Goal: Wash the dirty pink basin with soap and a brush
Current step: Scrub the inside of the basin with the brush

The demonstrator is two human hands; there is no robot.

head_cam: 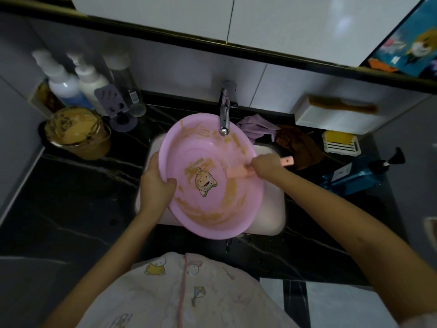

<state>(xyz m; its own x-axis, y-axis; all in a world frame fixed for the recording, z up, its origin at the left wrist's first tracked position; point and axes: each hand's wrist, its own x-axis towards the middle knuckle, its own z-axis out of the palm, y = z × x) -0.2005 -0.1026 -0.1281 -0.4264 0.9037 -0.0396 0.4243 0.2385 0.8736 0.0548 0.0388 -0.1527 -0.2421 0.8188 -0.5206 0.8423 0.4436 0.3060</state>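
A round pink basin (189, 147) lies tilted over the white sink (272, 216), its inside smeared with yellow-brown dirt and printed with a cartoon figure. My left hand (157, 179) grips the basin's left rim, thumb inside. My right hand (266, 165) holds a pink brush (238, 173) by its handle, the head pressed against the inner right wall. The handle end sticks out past the rim. The chrome tap (224, 117) hangs above the basin's far edge.
On the black counter stand a dirty bucket (78, 133) at the left, pump bottles (78, 88) behind it, cloths (283, 136) right of the tap, a yellow soap in a white dish (340, 143) and a blue pump bottle (361, 174) lying at the right.
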